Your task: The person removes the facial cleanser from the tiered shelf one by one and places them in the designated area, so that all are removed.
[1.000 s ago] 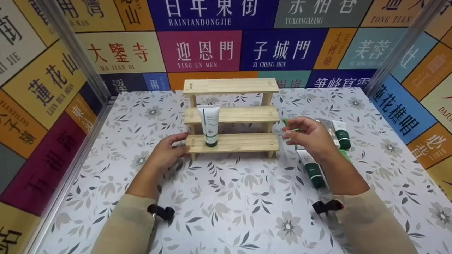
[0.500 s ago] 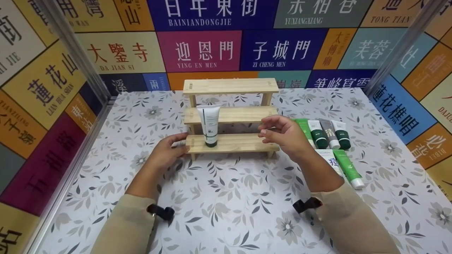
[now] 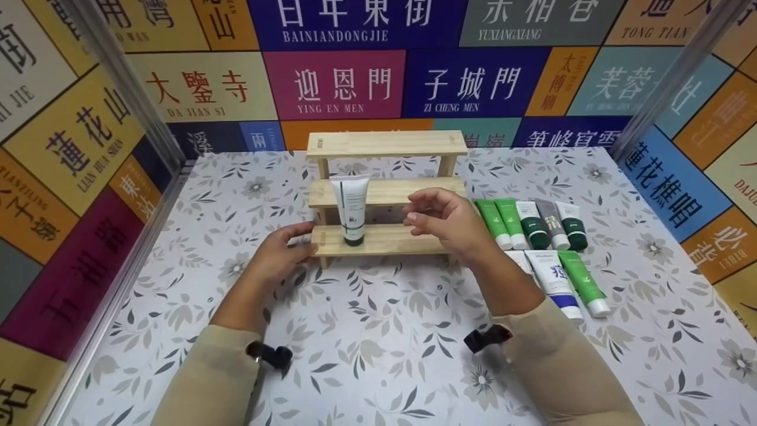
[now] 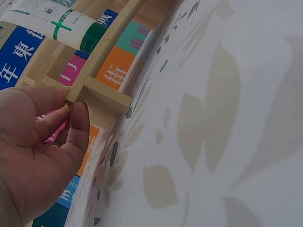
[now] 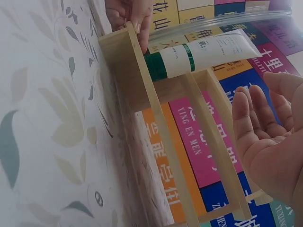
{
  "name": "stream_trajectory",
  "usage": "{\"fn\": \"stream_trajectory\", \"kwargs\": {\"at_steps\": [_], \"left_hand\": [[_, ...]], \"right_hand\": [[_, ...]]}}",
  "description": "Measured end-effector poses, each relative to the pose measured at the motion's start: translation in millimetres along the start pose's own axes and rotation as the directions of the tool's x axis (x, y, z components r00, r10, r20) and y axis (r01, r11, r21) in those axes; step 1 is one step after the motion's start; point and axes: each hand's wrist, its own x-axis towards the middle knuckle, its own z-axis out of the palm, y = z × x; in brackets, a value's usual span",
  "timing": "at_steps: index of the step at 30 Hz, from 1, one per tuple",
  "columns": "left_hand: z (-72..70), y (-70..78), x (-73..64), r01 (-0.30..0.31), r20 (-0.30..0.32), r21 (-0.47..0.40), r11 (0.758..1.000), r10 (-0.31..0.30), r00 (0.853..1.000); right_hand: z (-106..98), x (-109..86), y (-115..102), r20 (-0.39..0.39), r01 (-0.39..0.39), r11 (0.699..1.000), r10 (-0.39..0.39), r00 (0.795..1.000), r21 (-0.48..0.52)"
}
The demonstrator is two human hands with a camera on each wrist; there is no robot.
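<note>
A three-step wooden shelf (image 3: pixel 408 244) stands on the table. On the left part of its lowest step a white squeeze tube (image 3: pixel 353 207) with a dark green cap stands upright, cap down. My left hand (image 3: pixel 278 254) pinches the left end of that step; in the left wrist view, the thumb lies above the wooden corner (image 4: pixel 75 92) and fingertips lie below. My right hand (image 3: pixel 449 222) hovers before the right part of the shelf, its fingers loosely bent. Nothing is between its fingers in the right wrist view, where the tube (image 5: pixel 203 54) is some way off.
To the right of the shelf lie several tubes in two rows, among them a green tube (image 3: pixel 582 281), a grey tube (image 3: pixel 551 222) and a white-and-blue tube (image 3: pixel 553 275). A patterned cloth (image 3: pixel 378 355) covers the table. Printed panels (image 3: pixel 334 86) rise behind and at both sides.
My right hand has moved left from above the lying tubes to the front of the shelf, uncovering more of them. The left hand and the standing tube have stayed put.
</note>
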Motion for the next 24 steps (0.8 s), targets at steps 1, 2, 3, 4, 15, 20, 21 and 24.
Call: {"fn": "stream_trajectory", "kwargs": {"at_steps": [1,2,3,4,15,20,21,24], "left_hand": [[0.2,0.1,-0.1,-0.005,-0.002,-0.001,1.000,0.005,1.000],[0.3,0.2,-0.3,-0.007,-0.004,-0.001,1.000,0.007,1.000],[0.6,0.5,-0.5,-0.007,-0.007,-0.002,1.000,0.007,1.000],[0.8,0.6,-0.6,-0.005,-0.011,-0.001,1.000,0.005,1.000],[0.6,1.2,0.4,-0.003,-0.011,0.015,1.000,0.004,1.000],[-0.4,1.1,1.3,0.002,-0.009,-0.002,1.000,-0.002,1.000],[-0.6,0.9,1.6,0.006,-0.007,-0.003,1.000,-0.006,1.000],[-0.8,1.0,1.7,0.018,-0.009,0.001,1.000,-0.018,1.000]], "right_hand": [[2,1.6,0,-0.001,-0.002,1.000,0.002,1.000,0.005],[4,3.3,1,-0.004,-0.006,1.000,0.006,1.000,0.011],[5,4.9,1,-0.007,-0.006,1.000,0.007,1.000,0.017],[7,6.5,1,-0.010,-0.007,1.000,0.007,1.000,0.024],[30,21.8,7,-0.015,-0.026,0.999,0.027,1.000,0.043],[39,28.7,11,-0.027,-0.031,0.999,0.032,0.999,0.038],[40,29.5,11,-0.027,-0.031,0.999,0.031,0.999,0.031],[46,32.0,12,-0.027,-0.027,0.999,0.027,0.999,0.019]]}}
